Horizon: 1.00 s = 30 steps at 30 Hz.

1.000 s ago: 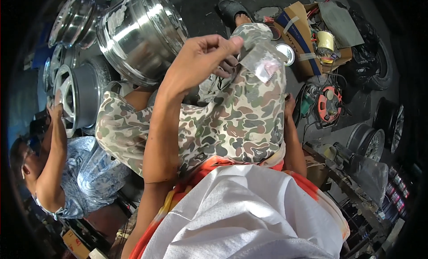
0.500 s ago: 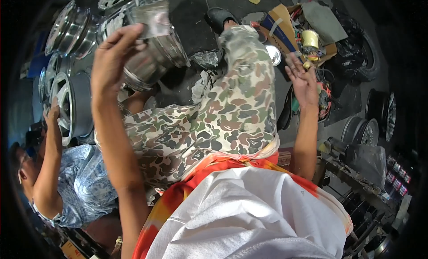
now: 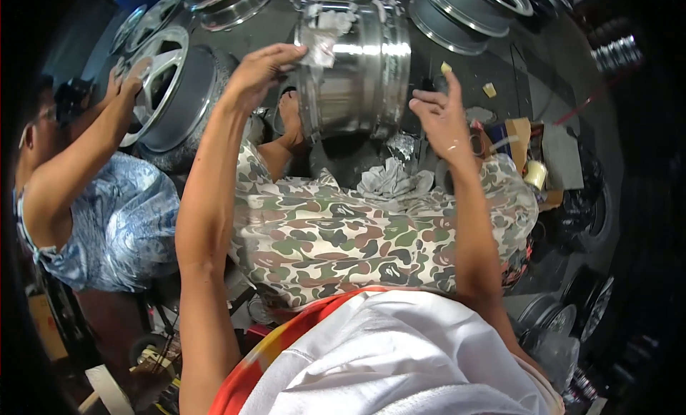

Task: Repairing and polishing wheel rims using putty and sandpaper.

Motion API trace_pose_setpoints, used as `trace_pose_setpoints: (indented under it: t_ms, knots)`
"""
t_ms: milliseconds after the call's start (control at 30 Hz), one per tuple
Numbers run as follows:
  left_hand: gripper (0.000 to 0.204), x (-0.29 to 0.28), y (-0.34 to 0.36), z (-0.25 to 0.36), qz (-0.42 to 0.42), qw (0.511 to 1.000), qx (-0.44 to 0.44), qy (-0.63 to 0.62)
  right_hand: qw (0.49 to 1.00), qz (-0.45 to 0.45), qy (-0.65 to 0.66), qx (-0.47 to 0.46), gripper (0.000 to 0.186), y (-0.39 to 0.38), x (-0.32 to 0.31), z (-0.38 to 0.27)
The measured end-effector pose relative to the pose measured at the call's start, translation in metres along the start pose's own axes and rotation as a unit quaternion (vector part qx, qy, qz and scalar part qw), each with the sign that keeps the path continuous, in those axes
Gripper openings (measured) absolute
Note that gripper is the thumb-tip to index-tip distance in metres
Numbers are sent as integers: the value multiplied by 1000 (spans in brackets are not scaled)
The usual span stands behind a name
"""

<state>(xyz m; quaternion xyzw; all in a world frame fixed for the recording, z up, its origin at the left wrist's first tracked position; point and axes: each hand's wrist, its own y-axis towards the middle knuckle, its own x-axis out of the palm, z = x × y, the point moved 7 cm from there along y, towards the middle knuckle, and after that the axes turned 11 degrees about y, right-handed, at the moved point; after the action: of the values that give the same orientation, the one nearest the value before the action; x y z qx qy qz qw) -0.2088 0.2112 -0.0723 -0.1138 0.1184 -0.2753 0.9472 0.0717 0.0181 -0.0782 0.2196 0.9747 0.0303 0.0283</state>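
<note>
A shiny silver wheel rim (image 3: 355, 72) stands in front of me between my knees, with whitish smears (image 3: 336, 19) on its upper left part. My left hand (image 3: 261, 75) is closed, pinching a thin, square, silvery sheet (image 3: 319, 50) in front of the rim's left edge; whether the sheet touches the metal I cannot tell. Just right of the rim, my right hand (image 3: 439, 118) is open, fingers apart and index finger pointing up. A small pale yellow dab (image 3: 446, 67) sits on that fingertip.
At left a co-worker in a blue patterned top (image 3: 118, 222) holds a grey spoked wheel (image 3: 161, 86). More wheels (image 3: 464, 18) stand at the back. A crumpled grey cloth (image 3: 393, 180) lies below my rim. At right are an open cardboard box (image 3: 524, 140) and a yellow roll (image 3: 535, 175).
The view has swung left, bringing the rim to the middle. My right hand has left the box area at right and come beside the rim. My left hand still holds the sheet.
</note>
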Motion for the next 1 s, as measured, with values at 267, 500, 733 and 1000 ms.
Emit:
trace_pose_setpoints:
  t_ms: [267,500,733,1000]
  knots:
    - [19,19,-26,8,-30,999,13,5,999,32,-26,20,90,4,14,31]
    - [22,-4,-19,40,11,992,115,-47,976,68,-158,-132,74,-4,14,-32]
    - [21,26,-9,84,-118,980,160,15,899,-74,-176,-394,75,-14,60,-144]
    - [20,52,-10,87,-214,964,159,3,873,-136,-214,-417,74,-9,72,-152]
